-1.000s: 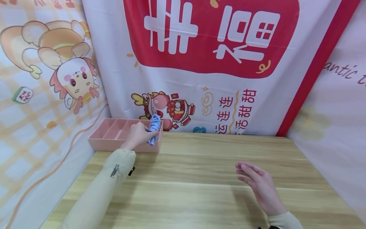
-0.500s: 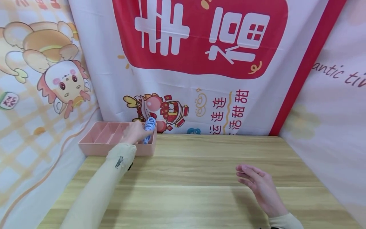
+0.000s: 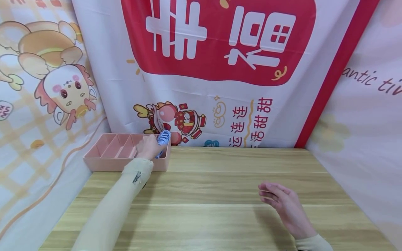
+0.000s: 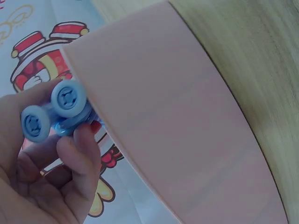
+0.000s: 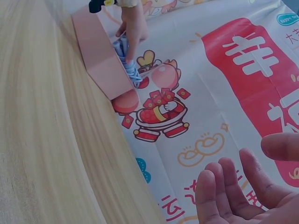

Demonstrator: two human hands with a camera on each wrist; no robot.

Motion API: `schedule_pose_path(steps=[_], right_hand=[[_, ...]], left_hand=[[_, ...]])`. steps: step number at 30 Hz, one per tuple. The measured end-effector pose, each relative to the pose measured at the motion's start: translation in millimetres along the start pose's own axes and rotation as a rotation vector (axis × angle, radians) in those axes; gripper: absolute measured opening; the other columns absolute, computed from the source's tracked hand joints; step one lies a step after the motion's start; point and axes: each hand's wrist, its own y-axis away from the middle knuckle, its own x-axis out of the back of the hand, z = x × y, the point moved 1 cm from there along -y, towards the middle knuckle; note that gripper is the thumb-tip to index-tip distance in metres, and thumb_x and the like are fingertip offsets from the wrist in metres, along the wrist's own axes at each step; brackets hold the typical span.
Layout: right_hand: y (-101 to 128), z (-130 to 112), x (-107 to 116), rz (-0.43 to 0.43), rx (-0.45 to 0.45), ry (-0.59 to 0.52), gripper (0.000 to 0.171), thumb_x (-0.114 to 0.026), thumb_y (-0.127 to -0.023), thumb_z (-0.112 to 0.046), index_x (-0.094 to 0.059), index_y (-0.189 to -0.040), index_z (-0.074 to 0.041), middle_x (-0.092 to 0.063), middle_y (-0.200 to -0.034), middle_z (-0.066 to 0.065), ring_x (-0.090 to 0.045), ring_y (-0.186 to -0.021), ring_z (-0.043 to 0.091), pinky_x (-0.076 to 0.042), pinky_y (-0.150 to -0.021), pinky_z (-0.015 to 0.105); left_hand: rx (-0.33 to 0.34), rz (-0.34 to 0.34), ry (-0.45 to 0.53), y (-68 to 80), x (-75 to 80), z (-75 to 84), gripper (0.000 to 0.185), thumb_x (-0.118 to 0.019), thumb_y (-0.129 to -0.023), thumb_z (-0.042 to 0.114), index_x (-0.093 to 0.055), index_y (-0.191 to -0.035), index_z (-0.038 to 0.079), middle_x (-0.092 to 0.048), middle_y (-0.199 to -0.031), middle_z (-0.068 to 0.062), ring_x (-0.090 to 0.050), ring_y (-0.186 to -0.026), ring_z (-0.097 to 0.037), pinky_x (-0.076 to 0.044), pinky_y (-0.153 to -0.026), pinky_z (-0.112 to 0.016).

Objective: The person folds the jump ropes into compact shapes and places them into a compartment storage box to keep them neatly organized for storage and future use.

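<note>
- Left hand (image 3: pixel 150 148) is reached out over the right end of a pink divided tray (image 3: pixel 103 162), fingers curled round a light-blue jump rope (image 3: pixel 163 138).
- Left wrist view: two round blue handle ends (image 4: pixel 49 111) sit side by side between thumb and fingers, just beside the tray's outer wall (image 4: pixel 173 140).
- Coiled cord sticks up above the hand, at the tray's rightmost compartment; cannot tell whether it touches the tray floor.
- Tray stands at the far left of the wooden table (image 3: pixel 220 209), against the printed backdrop (image 3: pixel 220 42).
- Right hand (image 3: pixel 284 205) hovers over the table's right side, well apart from the tray, fingers loosely spread, holding nothing.
- Right wrist view: palm up, fingers (image 5: pixel 233 186) relaxed.
</note>
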Motion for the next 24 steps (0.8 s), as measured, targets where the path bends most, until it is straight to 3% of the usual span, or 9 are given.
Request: schedule_pose_path(steps=[5,11,17,24], right_hand=[[-1.0,1.6,0.3,-0.04,0.009,-0.007,0.022,-0.053,-0.102,-0.01,-0.067,-0.112,0.005,-0.07,-0.107,0.013,-0.066,-0.098,0.023,-0.053,-0.087,0.038],[-0.2,3.0,0.4,-0.097,0.014,-0.007,0.023,-0.051,-0.103,-0.009,-0.066,-0.112,0.006,-0.069,-0.107,0.013,-0.065,-0.098,0.022,-0.053,-0.087,0.038],[-0.4,2.8,0.3,-0.096,-0.004,0.017,0.024,-0.051,-0.103,-0.011,-0.066,-0.111,0.006,-0.069,-0.107,0.011,-0.065,-0.098,0.023,-0.053,-0.086,0.036],[-1.4,1.7,0.9,-0.058,-0.036,0.057,0.026,-0.055,-0.102,-0.014,-0.065,-0.112,0.008,-0.068,-0.107,0.014,-0.065,-0.099,0.025,-0.052,-0.088,0.04]], left_hand=[[0.019,0.044,-0.047,-4.2,-5.0,3.0,0.061,-0.068,-0.086,0.046,-0.059,-0.117,-0.006,-0.058,-0.098,-0.025,-0.057,-0.082,-0.037,-0.051,-0.068,-0.053],[0.069,-0.064,-0.051,-6.7,-1.7,5.9,0.064,-0.073,-0.083,0.039,-0.054,-0.122,-0.008,-0.055,-0.105,-0.027,-0.055,-0.089,-0.039,-0.05,-0.079,-0.058],[0.028,-0.162,-0.104,-10.2,4.2,4.6,0.064,-0.076,-0.08,0.036,-0.056,-0.124,-0.007,-0.057,-0.109,-0.027,-0.055,-0.093,-0.038,-0.049,-0.083,-0.058],[-0.056,-0.186,-0.207,-20.9,-0.2,5.9,0.059,-0.077,-0.078,0.031,-0.059,-0.122,-0.004,-0.06,-0.105,-0.024,-0.054,-0.092,-0.038,-0.05,-0.081,-0.057]])
